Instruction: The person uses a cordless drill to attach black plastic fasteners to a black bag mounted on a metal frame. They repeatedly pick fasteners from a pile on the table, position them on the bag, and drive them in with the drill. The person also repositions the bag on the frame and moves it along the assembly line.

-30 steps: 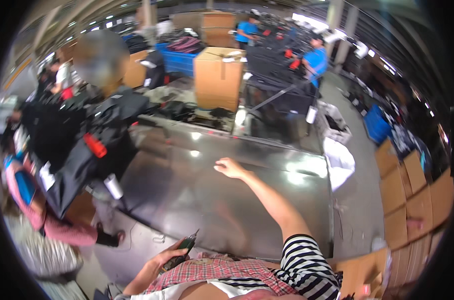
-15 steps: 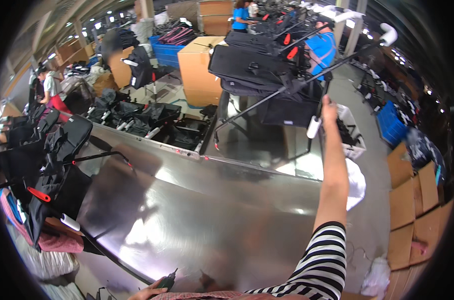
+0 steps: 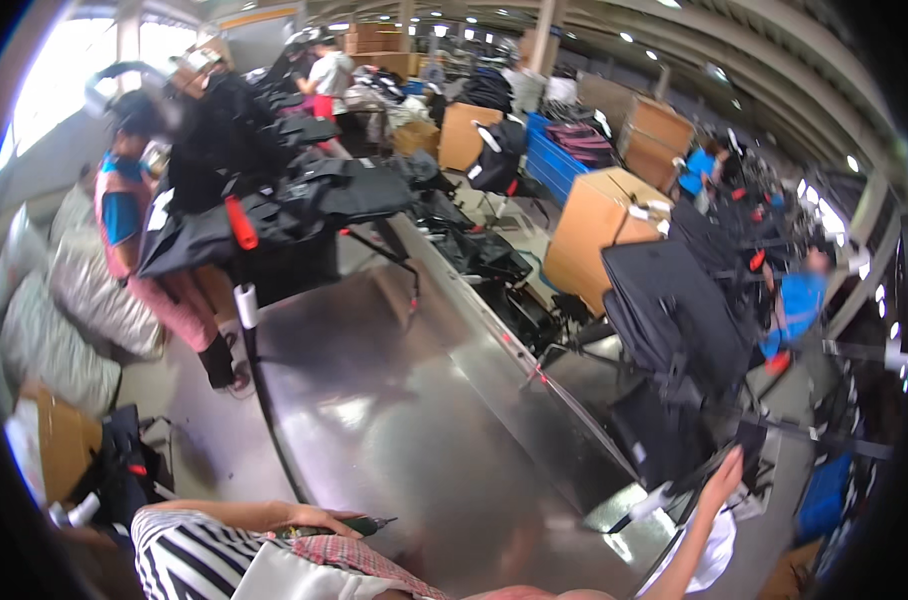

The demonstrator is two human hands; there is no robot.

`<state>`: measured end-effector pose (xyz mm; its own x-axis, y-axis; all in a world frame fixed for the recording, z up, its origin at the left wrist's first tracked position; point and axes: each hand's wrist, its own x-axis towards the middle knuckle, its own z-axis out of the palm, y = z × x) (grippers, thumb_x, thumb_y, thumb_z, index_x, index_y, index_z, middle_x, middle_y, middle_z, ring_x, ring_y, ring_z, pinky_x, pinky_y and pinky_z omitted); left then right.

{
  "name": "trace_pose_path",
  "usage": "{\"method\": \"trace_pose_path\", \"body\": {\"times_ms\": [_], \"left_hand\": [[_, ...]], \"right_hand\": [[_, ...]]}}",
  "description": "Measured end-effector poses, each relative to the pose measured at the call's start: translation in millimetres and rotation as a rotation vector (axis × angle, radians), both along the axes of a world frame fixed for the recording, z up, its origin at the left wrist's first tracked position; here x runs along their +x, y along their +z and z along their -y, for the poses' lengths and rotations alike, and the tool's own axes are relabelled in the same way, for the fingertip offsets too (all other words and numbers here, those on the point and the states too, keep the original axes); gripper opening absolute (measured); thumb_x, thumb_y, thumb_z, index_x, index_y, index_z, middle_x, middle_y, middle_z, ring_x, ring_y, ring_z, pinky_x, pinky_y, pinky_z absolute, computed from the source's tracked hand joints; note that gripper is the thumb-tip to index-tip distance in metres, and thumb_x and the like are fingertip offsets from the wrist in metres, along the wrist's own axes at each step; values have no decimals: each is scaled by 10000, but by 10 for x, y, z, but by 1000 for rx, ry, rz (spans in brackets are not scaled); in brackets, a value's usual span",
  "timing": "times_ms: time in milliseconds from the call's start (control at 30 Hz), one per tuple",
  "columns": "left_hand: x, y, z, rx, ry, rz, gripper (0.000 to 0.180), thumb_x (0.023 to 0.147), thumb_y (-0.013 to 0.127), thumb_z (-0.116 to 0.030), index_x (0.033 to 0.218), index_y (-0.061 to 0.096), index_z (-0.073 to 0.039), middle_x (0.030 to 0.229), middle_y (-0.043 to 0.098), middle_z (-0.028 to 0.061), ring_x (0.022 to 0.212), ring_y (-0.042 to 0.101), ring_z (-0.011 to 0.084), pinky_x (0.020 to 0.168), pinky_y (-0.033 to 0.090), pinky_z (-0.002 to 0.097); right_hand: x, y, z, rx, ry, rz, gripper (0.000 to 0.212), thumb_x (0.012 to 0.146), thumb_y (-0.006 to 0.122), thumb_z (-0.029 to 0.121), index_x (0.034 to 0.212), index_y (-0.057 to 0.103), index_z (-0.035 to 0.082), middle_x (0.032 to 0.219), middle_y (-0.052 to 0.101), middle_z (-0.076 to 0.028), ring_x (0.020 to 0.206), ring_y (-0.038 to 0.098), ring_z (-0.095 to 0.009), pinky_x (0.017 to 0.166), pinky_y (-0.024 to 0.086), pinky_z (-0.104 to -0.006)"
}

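My left hand (image 3: 329, 519) is low in the view, wrapped round a dark green power screwdriver (image 3: 366, 525) whose thin bit points right. My right arm reaches out to the right. The right hand (image 3: 720, 482) is closed on a dark tube of a folded black stroller (image 3: 679, 310), close to a white sleeve (image 3: 646, 506) on that frame; its fingers are slightly blurred. This stroller rests at the right end of the shiny metal table (image 3: 424, 430). Another black stroller (image 3: 324, 200), with a red lever (image 3: 241, 222), stands at the table's left end.
A co-worker in pink and blue (image 3: 124, 220) stands at the left, near wrapped sacks (image 3: 94, 290). Black stroller parts (image 3: 474, 245) lie in a trough beyond the table's raised edge. Behind it stand a cardboard box (image 3: 599, 225) and a blue bin (image 3: 559, 150). Another person in blue (image 3: 799, 305) is at right.
The view has swung left, bringing the co-worker in pink into sight. The stroller at the right and my right hand now appear lower in the picture. The screwdriver stays in my left hand.
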<state>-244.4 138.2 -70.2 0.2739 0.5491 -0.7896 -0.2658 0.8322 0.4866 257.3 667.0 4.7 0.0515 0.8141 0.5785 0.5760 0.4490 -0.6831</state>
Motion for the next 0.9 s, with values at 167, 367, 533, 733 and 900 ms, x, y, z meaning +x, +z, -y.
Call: {"method": "trace_pose_path", "body": {"times_ms": [167, 367, 533, 733, 900], "left_hand": [[-245, 161, 282, 131, -51, 106, 889, 902, 738, -307, 1601, 215, -141, 1401, 506, 105, 1242, 500, 171, 1030, 425, 325], [-575, -176, 828, 414, -331, -44, 1004, 846, 734, -516, 1598, 214, -102, 1514, 398, 123, 1282, 449, 223, 1058, 382, 359], [-813, -110, 1400, 355, -423, 71, 1016, 846, 754, -453, 1612, 171, -126, 1626, 241, 139, 1494, 216, 259, 1193, 211, 399], [-922, 139, 1890, 247, -252, 251, 812, 916, 710, -230, 1578, 246, -151, 1014, 609, 69, 869, 611, 160, 678, 524, 285], [-777, 339, 1714, 199, -353, 157, 861, 900, 734, -231, 1580, 208, -188, 942, 622, 69, 697, 627, 156, 597, 520, 297]], "right_hand": [[-1265, 627, 2137, 97, 165, 21, 431, 1081, 451, 302, 1012, 573, -106, 826, 604, -165, 772, 516, -263, 758, 449, -408], [-2679, 911, 3459, -143, 382, -11, 299, 1020, 592, 258, 1005, 631, -38, 692, 586, -83, 578, 537, -148, 545, 439, -311], [-2146, 655, 4532, -180, 409, 467, 296, 933, 671, 263, 1064, 672, -3, 955, 696, -173, 874, 678, -321, 800, 525, -412], [-2245, 614, 5426, 77, 187, 714, 263, 932, 632, 298, 1070, 670, 78, 962, 654, -118, 906, 608, -346, 807, 466, -435], [-2386, 560, 5533, 49, 135, 694, 283, 896, 654, 390, 1011, 688, 134, 850, 657, -76, 847, 648, -291, 768, 487, -414]]}}
